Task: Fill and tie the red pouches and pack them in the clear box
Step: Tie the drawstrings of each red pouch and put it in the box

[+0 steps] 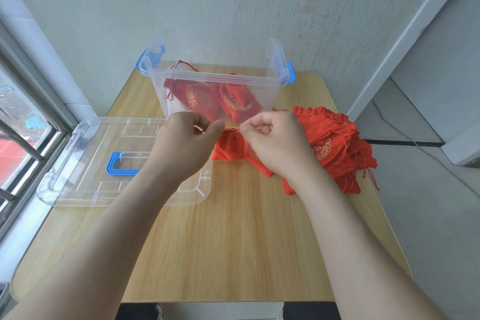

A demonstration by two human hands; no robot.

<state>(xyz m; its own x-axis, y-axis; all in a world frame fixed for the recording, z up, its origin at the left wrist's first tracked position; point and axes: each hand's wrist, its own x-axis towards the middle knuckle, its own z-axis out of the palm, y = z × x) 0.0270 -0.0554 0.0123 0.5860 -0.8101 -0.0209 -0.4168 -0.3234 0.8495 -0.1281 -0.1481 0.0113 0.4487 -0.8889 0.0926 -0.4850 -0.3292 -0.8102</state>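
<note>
A red pouch lies on the wooden table between my hands, its neck gathered tight. My left hand pinches a red drawstring at the left of the neck. My right hand pinches the string on the right side. Just behind them stands the clear box with blue latches, holding two tied red pouches with gold print. A pile of flat red pouches lies to the right, partly under my right hand.
The clear lid with a blue handle lies flat on the left, overhanging the table toward a window. A wall stands close behind the box. A cable runs along the floor on the right.
</note>
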